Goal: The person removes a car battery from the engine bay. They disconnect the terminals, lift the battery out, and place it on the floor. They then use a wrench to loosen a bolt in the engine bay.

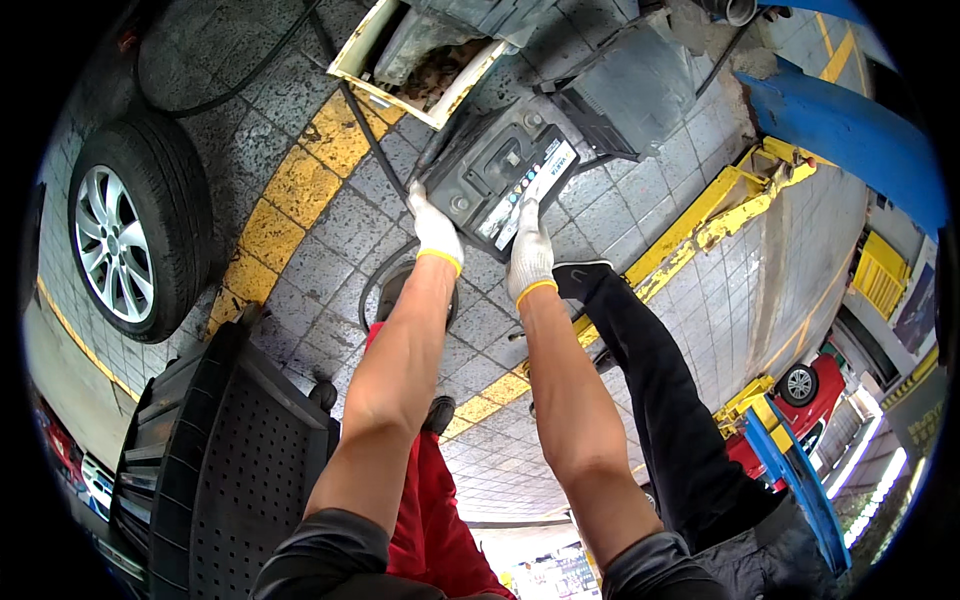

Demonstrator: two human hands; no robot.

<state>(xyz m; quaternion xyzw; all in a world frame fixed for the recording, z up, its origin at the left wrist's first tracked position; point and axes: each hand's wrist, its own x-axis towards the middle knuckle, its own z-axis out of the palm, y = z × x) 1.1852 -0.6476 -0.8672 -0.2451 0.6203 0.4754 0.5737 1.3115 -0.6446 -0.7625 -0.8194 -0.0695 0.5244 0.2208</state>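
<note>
Both my hands wear white knit gloves with yellow cuffs. They reach forward to a dark grey car battery point(482, 172) with a white label along one side and a folded carry handle on top. My left hand point(436, 232) closes on the battery's near left end. My right hand point(531, 250) grips its near side by the label, thumb lying up against the label. The fingers beneath the battery are hidden. It is tilted in view, and I cannot tell whether it touches the floor. Just beyond its right end lies a black plastic cover point(630, 95).
A yellow-edged bin point(440, 105) of parts stands beyond the battery. At left are a wheel point(110, 240) and a black perforated cart point(255, 480). Another person's black-trousered leg point(650, 360) is close at right, near a yellow lift arm point(700, 225) and blue post point(840, 125). A hose point(230, 95) crosses the floor.
</note>
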